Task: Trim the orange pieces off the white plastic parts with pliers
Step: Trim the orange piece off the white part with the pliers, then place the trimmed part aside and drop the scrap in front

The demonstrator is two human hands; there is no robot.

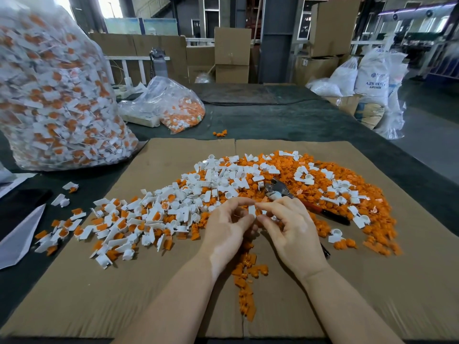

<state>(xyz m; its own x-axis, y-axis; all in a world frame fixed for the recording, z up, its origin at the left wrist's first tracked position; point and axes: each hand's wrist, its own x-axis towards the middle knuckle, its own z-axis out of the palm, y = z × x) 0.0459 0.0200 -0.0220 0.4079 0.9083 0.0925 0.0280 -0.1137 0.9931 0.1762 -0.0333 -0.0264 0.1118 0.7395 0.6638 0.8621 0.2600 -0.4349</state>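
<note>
Left hand [227,225] and right hand [288,224]: both pinching one white plastic part [251,210] between fingertips, above cardboard sheet [149,281]. Pliers [293,194]: lying unheld on orange pieces [330,194], just beyond right hand.

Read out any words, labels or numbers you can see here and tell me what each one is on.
"ABS RESI", cut off at the fold: on the white sack at the far right.
A smaller line under it, perhaps "ABS" plus more: too blurred to read.
A blue logo above it: its lettering is too small to read.
Marks on a box behind the sacks: too small to read.
</note>
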